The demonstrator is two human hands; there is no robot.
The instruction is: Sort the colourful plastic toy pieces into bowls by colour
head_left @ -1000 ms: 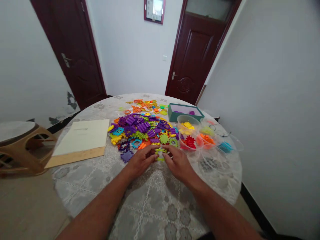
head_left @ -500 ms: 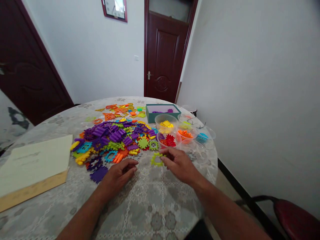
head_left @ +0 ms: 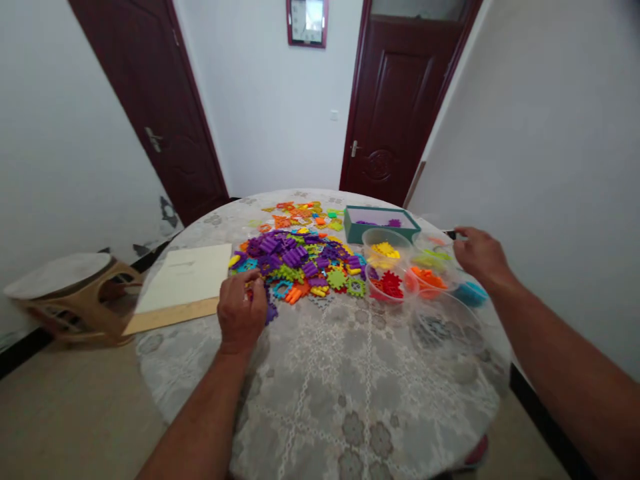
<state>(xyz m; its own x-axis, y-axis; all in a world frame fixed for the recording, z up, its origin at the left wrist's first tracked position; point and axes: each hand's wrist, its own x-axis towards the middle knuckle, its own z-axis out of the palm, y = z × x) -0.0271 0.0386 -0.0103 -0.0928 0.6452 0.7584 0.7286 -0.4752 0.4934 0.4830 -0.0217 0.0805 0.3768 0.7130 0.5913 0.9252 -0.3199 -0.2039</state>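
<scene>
My left hand (head_left: 243,310) is at the near left edge of a heap of plastic gear-shaped building pieces (head_left: 295,257), fingers curled in; what they close on, if anything, is hidden. Stretched out to the far right, my right hand (head_left: 480,253) is beside the clear bowl of lime-green pieces (head_left: 436,256). Its fingertips are bent together, and whatever is between them is too blurred to make out. Close by stand clear bowls with orange pieces (head_left: 427,279), red pieces (head_left: 391,285), yellow pieces (head_left: 385,251) and blue pieces (head_left: 471,293).
A green box (head_left: 357,230) with purple pieces stands behind the bowls. In front, another clear bowl (head_left: 445,327) holds grey pieces. Orange and green flat pieces (head_left: 295,217) lie farther back. At left is a pale board or paper sheet (head_left: 193,277), with a stool (head_left: 75,287) beyond the table.
My right hand has gone from the near middle, where it held a lime-green gear frame, to the bowls at right. My left hand has moved left to the heap's edge. The view has swung left.
</scene>
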